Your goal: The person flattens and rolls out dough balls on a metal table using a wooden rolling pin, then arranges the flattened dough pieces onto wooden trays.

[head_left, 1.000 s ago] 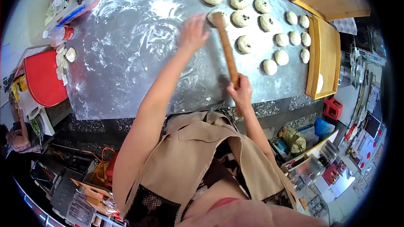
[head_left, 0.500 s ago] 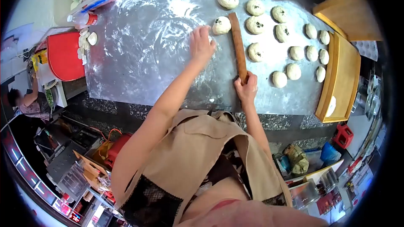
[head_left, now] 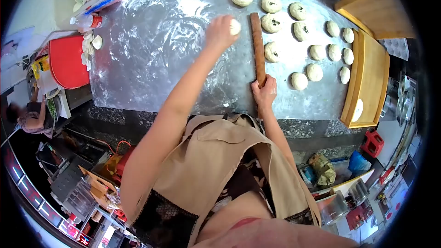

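My left hand point(head_left: 221, 32) is wrapped round a dough ball point(head_left: 234, 27) over the floured metal table point(head_left: 151, 55); part of the ball shows at the fingers' right side. My right hand point(head_left: 265, 93) grips the near end of a wooden rolling pin point(head_left: 258, 48), which points away from me, just right of the dough ball. Several dough balls with dark filling showing on top, one of them point(head_left: 272, 51) close by, lie right of the pin. Several smaller plain dough balls point(head_left: 314, 72) lie farther right.
A wooden tray point(head_left: 367, 80) stands at the table's right edge, with a wooden box point(head_left: 379, 9) behind it. At the left are a red lid point(head_left: 69, 62), a bottle point(head_left: 87, 21) and small dough pieces point(head_left: 87, 46). Another person point(head_left: 34, 119) is at the far left.
My left hand has closed round the dough ball, which stood beside the pin, and moved it slightly left. Earlier the pin's far end lay over that ball; now it is clear of it.
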A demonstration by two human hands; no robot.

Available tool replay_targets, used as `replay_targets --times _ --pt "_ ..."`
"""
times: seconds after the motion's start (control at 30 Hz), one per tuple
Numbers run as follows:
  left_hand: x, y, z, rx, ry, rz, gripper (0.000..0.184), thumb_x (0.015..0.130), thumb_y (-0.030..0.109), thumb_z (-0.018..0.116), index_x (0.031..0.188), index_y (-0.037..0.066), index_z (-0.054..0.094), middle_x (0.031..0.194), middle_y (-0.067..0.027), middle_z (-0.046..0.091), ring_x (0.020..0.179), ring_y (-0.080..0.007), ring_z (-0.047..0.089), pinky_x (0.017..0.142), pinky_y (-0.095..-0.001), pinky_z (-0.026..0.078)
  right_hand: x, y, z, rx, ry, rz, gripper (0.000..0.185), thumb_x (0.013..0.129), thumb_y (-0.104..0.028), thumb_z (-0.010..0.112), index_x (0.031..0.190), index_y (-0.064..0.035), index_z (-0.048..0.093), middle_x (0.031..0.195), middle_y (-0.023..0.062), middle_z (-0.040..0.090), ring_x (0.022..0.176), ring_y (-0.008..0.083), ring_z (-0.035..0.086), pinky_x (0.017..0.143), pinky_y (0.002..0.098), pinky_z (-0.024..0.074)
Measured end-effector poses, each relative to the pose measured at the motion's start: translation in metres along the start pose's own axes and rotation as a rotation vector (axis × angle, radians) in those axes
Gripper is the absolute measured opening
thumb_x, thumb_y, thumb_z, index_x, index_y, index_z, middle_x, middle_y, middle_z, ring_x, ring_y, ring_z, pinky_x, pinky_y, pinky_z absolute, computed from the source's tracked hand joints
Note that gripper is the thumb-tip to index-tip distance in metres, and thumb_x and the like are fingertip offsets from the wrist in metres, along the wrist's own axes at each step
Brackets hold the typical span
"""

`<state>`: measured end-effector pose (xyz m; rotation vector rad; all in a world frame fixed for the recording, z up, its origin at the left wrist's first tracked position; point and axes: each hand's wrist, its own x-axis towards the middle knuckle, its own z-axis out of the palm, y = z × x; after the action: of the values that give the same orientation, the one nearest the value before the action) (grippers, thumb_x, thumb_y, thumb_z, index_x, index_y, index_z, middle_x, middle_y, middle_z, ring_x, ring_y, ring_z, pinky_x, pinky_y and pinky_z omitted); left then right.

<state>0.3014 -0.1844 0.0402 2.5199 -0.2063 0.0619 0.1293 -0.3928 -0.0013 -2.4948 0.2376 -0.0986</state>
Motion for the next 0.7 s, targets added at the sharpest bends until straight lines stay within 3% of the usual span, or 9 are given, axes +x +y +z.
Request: replay_targets --times 0.07,0.17,0.2,0.23,0.3,0.33,0.43,0.63,0.7 --pt "-0.027 -0.014 -0.018 0.097 0.151 -0.292 0.063 0.068 0.03 0.084 0.12 0.013 0.055 0.117 -0.0114 0.055 0.112 -0.0337 0.053 0.094 -0.0445 0.045 0.002 0.002 0.001 0.003 0.012 0.003 0.043 0.074 -0.022 0.068 0.11 -0.0018 0.056 0.097 0.0183 0.057 0.092 0.0386 0.056 0.08 0.048 0.0472" --pt "-0.046 -0.049 -0.015 0.185 0.018 -0.401 0.069 0.068 0.038 0.084 0.123 0.011 0.054 0.124 -0.0151 0.053 0.117 -0.0344 0.05 0.099 -0.0488 0.04 -0.001 -0.003 -0.002 0.017 -0.001 -0.002 0.044 0.074 -0.022 0.068 0.11 -0.0009 0.055 0.097 0.0191 0.058 0.093 0.039 0.056 0.081 0.0479 0.0471" --pt "-0.044 -0.042 -0.024 0.257 0.027 -0.36 0.07 0.077 0.045 0.076 0.132 0.01 0.05 0.136 -0.0201 0.047 0.129 -0.0379 0.042 0.108 -0.054 0.03 0.001 -0.004 -0.003 0.009 -0.005 0.004 0.044 0.074 -0.022 0.068 0.11 -0.0008 0.055 0.098 0.0193 0.058 0.093 0.039 0.056 0.081 0.048 0.047" --pt "-0.031 -0.041 -0.026 0.257 0.029 -0.348 0.07 0.077 0.045 0.076 0.132 0.01 0.05 0.136 -0.0201 0.047 0.129 -0.0379 0.042 0.108 -0.054 0.03 0.004 -0.004 -0.003 -0.001 -0.007 0.018 0.044 0.074 -0.022 0.068 0.109 -0.0007 0.055 0.098 0.0194 0.058 0.092 0.0391 0.056 0.08 0.048 0.0469" --pt "-0.011 -0.041 -0.025 0.205 0.356 -0.084 0.067 0.088 0.046 0.063 0.14 0.009 0.044 0.146 -0.0211 0.039 0.137 -0.0384 0.033 0.113 -0.0567 0.021 0.002 -0.003 -0.003 0.006 -0.015 0.012 0.043 0.074 -0.022 0.068 0.109 -0.001 0.055 0.098 0.0194 0.058 0.092 0.039 0.056 0.08 0.0479 0.0469" --pt "-0.001 -0.042 -0.024 0.273 0.25 -0.083 0.06 0.095 0.039 0.053 0.145 0.011 0.038 0.151 -0.0203 0.032 0.142 -0.0377 0.026 0.115 -0.057 0.018 0.002 -0.003 -0.002 0.009 -0.004 0.003 0.043 0.074 -0.023 0.068 0.109 -0.0011 0.055 0.098 0.0193 0.058 0.092 0.039 0.056 0.08 0.0479 0.0469" --pt "0.004 -0.062 -0.002 0.358 0.092 -0.094 0.063 0.094 0.037 0.055 0.147 0.01 0.036 0.154 -0.0198 0.028 0.144 -0.0359 0.022 0.115 -0.0584 0.014 0.002 -0.002 0.0 0.006 -0.002 -0.011 0.043 0.074 -0.023 0.067 0.11 -0.0013 0.055 0.098 0.0193 0.057 0.093 0.039 0.056 0.08 0.0479 0.0469" --pt "-0.002 -0.063 0.015 0.391 0.108 -0.194 0.063 0.094 0.038 0.052 0.149 0.014 0.033 0.156 -0.0169 0.025 0.145 -0.0338 0.021 0.114 -0.0624 0.012 0.007 -0.005 -0.001 -0.019 -0.025 0.004 0.043 0.075 -0.023 0.067 0.11 -0.0017 0.054 0.098 0.0189 0.057 0.091 0.0392 0.056 0.079 0.0478 0.0471" --pt "-0.001 -0.06 0.016 0.392 0.126 -0.194 0.06 0.094 0.035 0.053 0.147 0.013 0.036 0.154 -0.0168 0.029 0.144 -0.0334 0.023 0.114 -0.0599 0.014 0.003 -0.004 -0.004 -0.019 -0.035 -0.001 0.043 0.075 -0.023 0.067 0.11 -0.0017 0.054 0.098 0.0188 0.056 0.091 0.0392 0.056 0.078 0.0479 0.0471"
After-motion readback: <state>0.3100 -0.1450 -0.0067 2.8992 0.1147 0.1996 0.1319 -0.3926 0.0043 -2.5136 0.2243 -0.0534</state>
